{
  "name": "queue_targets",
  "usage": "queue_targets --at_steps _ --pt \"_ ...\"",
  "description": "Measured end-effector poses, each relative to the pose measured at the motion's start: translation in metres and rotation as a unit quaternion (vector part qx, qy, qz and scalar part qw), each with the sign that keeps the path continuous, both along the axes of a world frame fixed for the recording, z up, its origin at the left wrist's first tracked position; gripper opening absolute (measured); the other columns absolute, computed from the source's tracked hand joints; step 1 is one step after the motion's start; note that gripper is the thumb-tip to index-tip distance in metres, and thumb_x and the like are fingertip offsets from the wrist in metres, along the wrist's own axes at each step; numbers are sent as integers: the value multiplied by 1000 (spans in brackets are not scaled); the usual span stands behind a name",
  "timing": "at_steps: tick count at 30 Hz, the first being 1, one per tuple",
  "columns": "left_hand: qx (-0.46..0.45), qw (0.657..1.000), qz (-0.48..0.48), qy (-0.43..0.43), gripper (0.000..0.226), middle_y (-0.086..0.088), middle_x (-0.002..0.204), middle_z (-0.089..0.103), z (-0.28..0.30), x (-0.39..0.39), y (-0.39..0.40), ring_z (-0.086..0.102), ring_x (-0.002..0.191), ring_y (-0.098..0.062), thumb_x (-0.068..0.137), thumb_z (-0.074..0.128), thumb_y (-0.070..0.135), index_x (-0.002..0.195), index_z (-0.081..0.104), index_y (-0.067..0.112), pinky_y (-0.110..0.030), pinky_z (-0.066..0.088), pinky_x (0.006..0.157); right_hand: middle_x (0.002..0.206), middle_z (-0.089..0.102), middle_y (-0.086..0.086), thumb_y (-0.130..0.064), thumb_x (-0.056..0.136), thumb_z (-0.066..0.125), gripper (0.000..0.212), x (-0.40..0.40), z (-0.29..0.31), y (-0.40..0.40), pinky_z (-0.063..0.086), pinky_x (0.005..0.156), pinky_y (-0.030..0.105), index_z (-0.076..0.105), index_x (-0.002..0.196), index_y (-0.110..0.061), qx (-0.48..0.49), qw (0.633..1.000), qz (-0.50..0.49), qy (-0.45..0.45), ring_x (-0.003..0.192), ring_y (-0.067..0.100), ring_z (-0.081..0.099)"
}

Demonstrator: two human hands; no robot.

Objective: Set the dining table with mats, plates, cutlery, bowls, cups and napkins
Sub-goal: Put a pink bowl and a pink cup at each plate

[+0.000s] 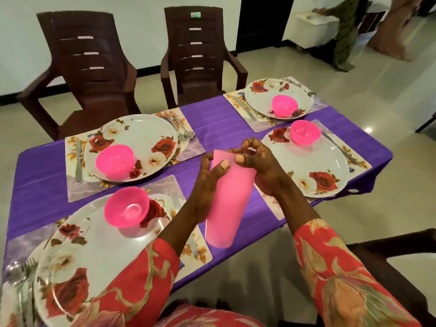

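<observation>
Head view: both hands, left (207,182) and right (262,171), grip a plain pink cup (226,208), no lettering legible

I see a pale pink cup (227,204), hot-pink bowls (115,161) on rose-patterned white plates (141,135) (red blooms), purple desk (42,185) cloth.

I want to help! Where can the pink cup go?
Bare purple cloth runs down the middle between the mats, and along the left edge. The plates are crowded with bowls. Both hands hold the cup.
</observation>
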State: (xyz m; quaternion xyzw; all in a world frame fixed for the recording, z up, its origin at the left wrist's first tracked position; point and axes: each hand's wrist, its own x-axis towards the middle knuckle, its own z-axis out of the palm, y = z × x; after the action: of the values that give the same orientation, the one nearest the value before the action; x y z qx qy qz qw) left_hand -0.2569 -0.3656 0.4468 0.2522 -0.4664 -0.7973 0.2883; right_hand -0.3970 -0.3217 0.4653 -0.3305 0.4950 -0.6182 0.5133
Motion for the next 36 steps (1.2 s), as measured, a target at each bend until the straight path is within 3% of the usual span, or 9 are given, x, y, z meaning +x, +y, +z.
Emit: queue_targets --at_steps 3,6,8,11,16,20,26,31,36 --pt "25 999 -24 3 75 -5 104 65 -8 -11 0 66 86 -22 65 66 41 129 36 16 -41 55 71 63 62 -5 -28 44 84 59 -17 6 1 46 52 21 45 86 -17 -16 998 -26 -52 55 9 57" --pt "-8 999 -38 -37 58 6 89 69 -11 -20 -3 68 73 -12 67 64 39 119 41 25 -30 55 59 64 65 -5 -23 57 76 48 -34 8 5 50 54 22 48 95 -16 -13 996 -65 -58 61 11 59" --pt "-39 996 -48 -61 56 8 88 70 -13 -27 -7 68 73 -13 63 67 44 112 46 29 -30 54 60 69 69 -4 -28 55 84 61 -42 6 7 52 56 24 49 103 -16 -9 993 -103 -58 68 13 62" --pt "-50 994 -63 -73 45 2 95 68 -14 -43 -13 68 75 -15 70 64 38 110 49 28 -33 54 63 79 70 1 -44 29 93 91 -51 4 10 53 57 25 51 106 -18 -7 990 -131 -58 68 11 66" --pt "-57 993 -76 -76 57 4 89 70 -17 -74 -12 68 73 -12 61 69 45 110 49 22 -29 53 59 103 63 8 -45 27 94 96 -79 2 16 55 63 33 52 110 -22 -6 984 -165 -66 84 20 65" --pt "-61 991 -63 -97 58 0 97 67 -19 -105 -11 67 75 -11 54 66 54 105 52 28 -27 52 59 105 64 5 -44 27 94 94 -120 10 19 57 61 36 53 109 -22 -37 976 -200 -78 87 20 66" --pt "-84 991 -20 -102 44 -1 104 63 -25 -173 -11 66 75 -5 73 61 39 113 52 22 -21 52 58 107 58 5 -48 22 93 106 -212 13 17 54 59 35 48 113 -21 -61 956 -281 -64 86 18 62" --pt "-69 991 66 -94 59 1 101 63 -24 -234 -6 64 82 -10 55 61 58 106 53 28 -28 53 66 114 50 4 -24 60 83 74 -321 7 17 55 66 33 44 123 -19 -29 937 -347 36 99 22 57" --pt "-52 987 125 -90 57 -4 102 64 -26 -287 0 65 81 -13 57 61 59 106 53 29 -28 54 62 117 60 7 -41 55 85 52 -412 -23 0 50 83 32 62 96 -22 51 902 -347 251 107 23 58"
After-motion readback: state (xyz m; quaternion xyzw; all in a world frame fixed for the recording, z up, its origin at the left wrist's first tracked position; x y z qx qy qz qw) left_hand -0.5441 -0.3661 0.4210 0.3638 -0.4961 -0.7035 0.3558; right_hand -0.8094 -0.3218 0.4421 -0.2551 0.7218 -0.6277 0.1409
